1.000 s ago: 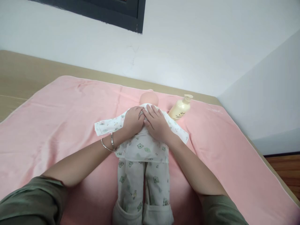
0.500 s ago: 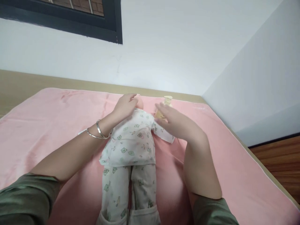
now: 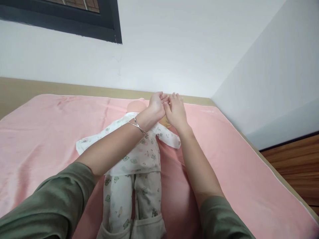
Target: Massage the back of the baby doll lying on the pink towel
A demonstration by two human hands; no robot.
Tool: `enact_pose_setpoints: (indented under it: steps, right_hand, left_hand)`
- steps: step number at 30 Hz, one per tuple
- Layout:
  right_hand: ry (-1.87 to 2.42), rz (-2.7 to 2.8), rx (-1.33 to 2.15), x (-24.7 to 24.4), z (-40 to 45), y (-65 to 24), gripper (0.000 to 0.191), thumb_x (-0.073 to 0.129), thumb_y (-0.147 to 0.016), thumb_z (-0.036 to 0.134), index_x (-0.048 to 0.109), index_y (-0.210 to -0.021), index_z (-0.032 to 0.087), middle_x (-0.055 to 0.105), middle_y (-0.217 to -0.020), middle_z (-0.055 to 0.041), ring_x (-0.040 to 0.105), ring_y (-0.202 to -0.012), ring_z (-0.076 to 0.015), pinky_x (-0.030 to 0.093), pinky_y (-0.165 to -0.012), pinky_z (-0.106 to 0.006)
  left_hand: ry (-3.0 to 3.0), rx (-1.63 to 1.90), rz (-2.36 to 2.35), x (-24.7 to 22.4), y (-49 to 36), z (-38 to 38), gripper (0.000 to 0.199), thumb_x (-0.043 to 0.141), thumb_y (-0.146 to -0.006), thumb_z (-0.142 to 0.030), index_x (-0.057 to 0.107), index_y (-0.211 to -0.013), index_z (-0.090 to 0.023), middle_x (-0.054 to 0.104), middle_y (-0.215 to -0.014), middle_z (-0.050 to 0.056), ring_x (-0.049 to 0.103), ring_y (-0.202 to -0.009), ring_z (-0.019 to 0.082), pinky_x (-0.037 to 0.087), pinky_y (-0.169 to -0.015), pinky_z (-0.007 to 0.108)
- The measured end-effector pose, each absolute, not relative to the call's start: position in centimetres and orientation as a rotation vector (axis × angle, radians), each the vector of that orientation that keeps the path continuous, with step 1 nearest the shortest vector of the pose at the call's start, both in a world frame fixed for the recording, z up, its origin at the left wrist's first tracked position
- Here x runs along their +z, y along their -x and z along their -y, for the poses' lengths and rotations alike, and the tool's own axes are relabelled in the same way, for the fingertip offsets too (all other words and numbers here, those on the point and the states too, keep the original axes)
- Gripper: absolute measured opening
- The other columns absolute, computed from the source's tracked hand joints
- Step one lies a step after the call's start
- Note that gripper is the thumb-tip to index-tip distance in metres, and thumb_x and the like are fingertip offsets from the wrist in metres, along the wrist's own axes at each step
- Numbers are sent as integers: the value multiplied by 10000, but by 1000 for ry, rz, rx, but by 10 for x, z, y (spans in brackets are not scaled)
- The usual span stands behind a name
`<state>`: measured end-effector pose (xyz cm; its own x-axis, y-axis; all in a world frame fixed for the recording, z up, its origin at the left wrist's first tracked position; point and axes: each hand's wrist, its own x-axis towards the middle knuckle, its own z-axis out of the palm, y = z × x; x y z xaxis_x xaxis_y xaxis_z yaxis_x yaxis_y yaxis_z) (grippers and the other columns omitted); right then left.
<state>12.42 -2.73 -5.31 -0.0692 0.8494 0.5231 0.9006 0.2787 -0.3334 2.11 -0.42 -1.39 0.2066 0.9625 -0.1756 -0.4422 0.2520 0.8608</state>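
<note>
A doll in a white printed top (image 3: 139,159) and matching trousers (image 3: 148,196) lies on its back, its head (image 3: 136,106) toward the wall. My left hand (image 3: 157,105) is turned palm up beside the head, fingers stretched out and slightly curled, with a bracelet on the wrist. Close against its fingertips is my right hand (image 3: 176,113), fingers extended and thumb apart, in front of the top of a yellow pump bottle (image 3: 164,122). The bottle's pump is hidden behind my hands, so whether I press it cannot be made out. My left forearm crosses over the doll's chest.
A pink blanket (image 3: 224,159) covers the surface beneath the doll, with a pale wooden edge (image 3: 62,86) behind it. Beyond stands a white wall (image 3: 174,46) with a dark window frame (image 3: 109,20). Brown wood panelling (image 3: 294,162) is at the right.
My left hand has left the doll's head, moved right and turned palm up. My right hand has risen toward the bottle's top, and the two hands are now close together.
</note>
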Motion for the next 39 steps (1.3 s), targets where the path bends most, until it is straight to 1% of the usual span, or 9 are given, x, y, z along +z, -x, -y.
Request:
enact_pose_setpoints:
  steps: [4, 10, 19, 23, 28, 31, 33, 36, 39]
  right_hand:
    - [1589, 1893, -185, -61, 27, -112, 547, 298, -1046, 362, 534, -1433, 55, 505, -1541, -213, 333, -1533, -342, 209, -1270, -599]
    - [1646, 1853, -180, -52, 31, -116, 445, 318, -1049, 342, 611, -1286, 106, 636, -1399, -199, 424, -1486, -329, 192, -1253, -615]
    - [1840, 1702, -210, -40, 29, -89, 423, 337, -1023, 304, 639, -1192, 59, 661, -1322, -259, 471, -1431, -375, 263, -1206, -606]
    - [1870, 1709, -209, -39, 30, -86, 430, 364, -1006, 300, 625, -1225, 37, 643, -1341, -264, 454, -1434, -383, 300, -1186, -589]
    - [1883, 1718, -104, -35, 32, -91, 457, 387, -994, 362, 603, -1281, 79, 570, -1444, -245, 445, -1438, -376, 221, -1204, -680]
    - [1808, 1648, 17, -26, 50, -76, 535, 393, -994, 416, 514, -1423, 122, 417, -1595, -235, 335, -1522, -385, 201, -1211, -719]
    - [1641, 1673, 58, -19, 76, -55, 586, 348, -1016, 472, 393, -1538, 208, 258, -1698, -160, 184, -1596, -343, 182, -1245, -695]
    - [1354, 1857, 61, -14, 129, -16, 574, 177, -1056, 478, 243, -1611, 350, 220, -1722, -34, 156, -1609, -289, 191, -1274, -668]
    - [1071, 2078, 4, -20, 181, 18, 656, 142, -1055, 457, -20, -1658, 255, 107, -1746, -37, 106, -1612, -290, 176, -1314, -606]
  left_hand:
    - [-649, 1124, -811, -14, -15, 6, 420, 287, -1009, -321, 513, -1294, -110, 586, -1426, 190, 648, -1271, 193, 566, -1071, 297]
    - [-515, 1154, -723, -9, 14, 34, 471, 309, -976, -247, 482, -1387, -98, 550, -1495, 179, 595, -1357, 199, 539, -1108, 304]
    - [-775, 1192, -749, -5, 82, 91, 505, 359, -900, -204, 557, -1357, -126, 652, -1357, 188, 611, -1337, 304, 540, -1124, 545]
    - [-642, 1208, -713, 6, 105, 102, 522, 340, -908, -151, 541, -1390, -133, 652, -1375, 163, 616, -1336, 275, 534, -1139, 495]
    - [-423, 1159, -589, 15, 114, 116, 583, 457, -872, -163, 503, -1451, -127, 646, -1405, 157, 608, -1346, 253, 503, -1158, 401]
    - [-385, 1102, -582, 18, 112, 127, 535, 472, -894, -197, 537, -1421, -126, 634, -1429, 151, 580, -1378, 249, 449, -1196, 388]
    - [-404, 1090, -616, 21, 111, 134, 482, 486, -917, -239, 572, -1382, -143, 641, -1425, 135, 550, -1407, 257, 395, -1233, 405]
    - [-458, 999, -620, 29, 113, 147, 415, 488, -961, -317, 611, -1333, -182, 689, -1356, 103, 532, -1420, 291, 367, -1246, 451]
    - [-488, 913, -589, 40, 123, 159, 446, 419, -1008, -445, 619, -1328, -209, 733, -1270, 76, 545, -1408, 294, 364, -1247, 450]
